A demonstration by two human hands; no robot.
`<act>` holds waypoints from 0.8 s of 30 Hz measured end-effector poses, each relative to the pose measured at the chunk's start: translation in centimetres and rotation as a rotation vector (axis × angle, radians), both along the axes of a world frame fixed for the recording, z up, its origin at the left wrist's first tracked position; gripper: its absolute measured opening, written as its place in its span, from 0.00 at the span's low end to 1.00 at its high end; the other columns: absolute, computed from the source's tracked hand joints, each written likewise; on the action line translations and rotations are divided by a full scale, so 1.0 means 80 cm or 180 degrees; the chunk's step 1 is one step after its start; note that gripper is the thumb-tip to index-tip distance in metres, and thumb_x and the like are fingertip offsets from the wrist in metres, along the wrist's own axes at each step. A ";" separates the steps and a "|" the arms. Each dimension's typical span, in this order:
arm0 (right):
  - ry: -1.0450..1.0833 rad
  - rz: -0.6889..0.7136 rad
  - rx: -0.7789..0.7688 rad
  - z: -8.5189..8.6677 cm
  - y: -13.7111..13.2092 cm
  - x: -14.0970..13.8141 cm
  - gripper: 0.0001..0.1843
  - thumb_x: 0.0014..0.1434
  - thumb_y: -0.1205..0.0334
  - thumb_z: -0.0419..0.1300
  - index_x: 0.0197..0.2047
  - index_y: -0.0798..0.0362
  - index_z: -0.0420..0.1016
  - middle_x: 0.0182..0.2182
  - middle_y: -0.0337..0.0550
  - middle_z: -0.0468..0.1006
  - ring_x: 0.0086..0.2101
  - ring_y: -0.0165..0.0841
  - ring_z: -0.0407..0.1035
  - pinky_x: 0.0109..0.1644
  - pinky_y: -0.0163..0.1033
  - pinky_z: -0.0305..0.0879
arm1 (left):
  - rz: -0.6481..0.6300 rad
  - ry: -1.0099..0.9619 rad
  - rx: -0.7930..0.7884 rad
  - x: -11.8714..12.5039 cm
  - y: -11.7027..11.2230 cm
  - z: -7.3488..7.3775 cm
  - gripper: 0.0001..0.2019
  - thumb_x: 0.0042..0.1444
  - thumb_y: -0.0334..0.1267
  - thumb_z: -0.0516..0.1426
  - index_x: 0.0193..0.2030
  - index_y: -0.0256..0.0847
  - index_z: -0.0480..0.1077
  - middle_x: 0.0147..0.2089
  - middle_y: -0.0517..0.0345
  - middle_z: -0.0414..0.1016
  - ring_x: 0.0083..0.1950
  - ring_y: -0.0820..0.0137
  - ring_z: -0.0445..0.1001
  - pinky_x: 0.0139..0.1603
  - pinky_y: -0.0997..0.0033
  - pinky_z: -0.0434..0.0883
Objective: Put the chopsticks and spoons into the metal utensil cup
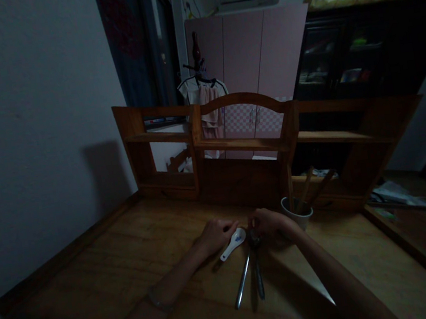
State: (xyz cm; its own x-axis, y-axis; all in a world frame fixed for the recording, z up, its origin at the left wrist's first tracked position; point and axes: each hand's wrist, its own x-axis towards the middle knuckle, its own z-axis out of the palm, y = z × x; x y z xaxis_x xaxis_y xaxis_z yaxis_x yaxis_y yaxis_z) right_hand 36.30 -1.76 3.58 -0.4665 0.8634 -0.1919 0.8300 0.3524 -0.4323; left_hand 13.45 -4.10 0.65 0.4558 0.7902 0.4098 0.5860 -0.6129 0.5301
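A white ceramic soup spoon (233,244) with a blue mark in its bowl lies slantwise on the wooden desk (165,272). My left hand (218,234) is closed at its bowl end, thumb and fingertips at the rim. To its right are two metal spoons: one has a long shiny handle (243,284), the other a darker handle (259,280). Their bowl ends lie together under my right hand (269,221), whose fingers are pinched at them. Dim light and the fingers partly hide these bowls, so which one is gripped is hard to see.
A white cup (299,215) holding several wooden sticks stands just right of my right hand. A wooden shelf unit (240,145) borders the desk's far side. A wall (42,125) is on the left, and a raised wooden edge (408,253) runs along the right.
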 end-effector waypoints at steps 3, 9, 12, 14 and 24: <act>0.0074 0.0007 0.0031 0.005 -0.002 -0.001 0.15 0.46 0.69 0.61 0.39 0.55 0.81 0.29 0.41 0.81 0.26 0.30 0.73 0.25 0.27 0.61 | -0.0006 -0.0015 0.0058 0.000 0.001 -0.002 0.25 0.64 0.48 0.48 0.23 0.34 0.72 0.22 0.62 0.69 0.24 0.77 0.62 0.28 0.75 0.52; 0.0280 0.0016 0.0210 0.015 -0.006 -0.007 0.15 0.46 0.70 0.60 0.37 0.56 0.83 0.32 0.41 0.82 0.33 0.33 0.75 0.32 0.28 0.64 | 0.0006 0.0008 -0.0007 0.000 0.001 -0.001 0.25 0.64 0.49 0.47 0.23 0.34 0.71 0.21 0.62 0.68 0.23 0.77 0.60 0.27 0.74 0.52; 0.0347 0.0044 0.0259 0.020 -0.007 -0.008 0.13 0.46 0.71 0.60 0.35 0.56 0.83 0.30 0.40 0.82 0.32 0.33 0.75 0.32 0.28 0.64 | 0.0005 0.0002 0.0038 0.000 0.001 -0.002 0.24 0.64 0.48 0.48 0.23 0.35 0.71 0.21 0.61 0.69 0.24 0.76 0.62 0.27 0.74 0.52; 0.0403 0.0064 0.0298 0.026 -0.008 -0.008 0.12 0.47 0.71 0.60 0.34 0.56 0.82 0.30 0.41 0.82 0.32 0.33 0.75 0.33 0.28 0.64 | -0.0030 -0.0012 0.0056 0.000 0.002 -0.003 0.24 0.64 0.47 0.48 0.23 0.35 0.71 0.21 0.61 0.69 0.24 0.76 0.63 0.27 0.74 0.52; 0.0891 0.0144 0.0572 0.096 -0.053 -0.022 0.09 0.60 0.63 0.53 0.36 0.55 0.74 0.29 0.41 0.79 0.27 0.29 0.74 0.30 0.28 0.64 | -0.0289 -0.0418 -0.0118 0.001 -0.008 0.009 0.20 0.64 0.49 0.48 0.32 0.37 0.72 0.29 0.59 0.71 0.31 0.73 0.67 0.33 0.75 0.59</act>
